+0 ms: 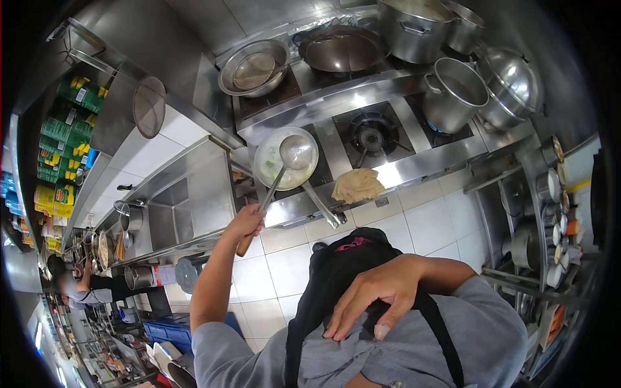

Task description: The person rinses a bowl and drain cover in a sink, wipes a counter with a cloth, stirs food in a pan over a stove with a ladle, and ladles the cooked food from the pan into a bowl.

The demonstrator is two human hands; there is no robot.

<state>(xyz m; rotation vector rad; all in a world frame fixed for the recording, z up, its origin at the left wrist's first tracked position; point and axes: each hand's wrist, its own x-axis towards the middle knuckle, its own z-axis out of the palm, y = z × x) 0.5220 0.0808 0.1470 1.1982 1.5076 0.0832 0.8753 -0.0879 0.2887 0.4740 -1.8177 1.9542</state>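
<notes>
My left hand (pixel 246 223) is closed around the handle of a long ladle (pixel 296 152), whose wooden end sticks out below the fist. The round metal bowl of the ladle is over a frying pan (pixel 261 169) holding pale liquid with some green bits. The pan sits on the left front burner, its long metal handle pointing toward me with no hand on it. A folded tan cloth (pixel 358 185) lies at the stove's front edge, right of that handle. My right hand (pixel 378 291) rests against my chest by the black apron (pixel 343 258), fingers spread, holding nothing.
A bare front burner (pixel 370 134) is beside the pan. A tall pot (pixel 456 97) stands over a blue flame at right. Behind are a wok (pixel 343 50), a stockpot (pixel 414 32) and bowls. A sink (pixel 171 216) is left; a person (pixel 97 291) stands farther off.
</notes>
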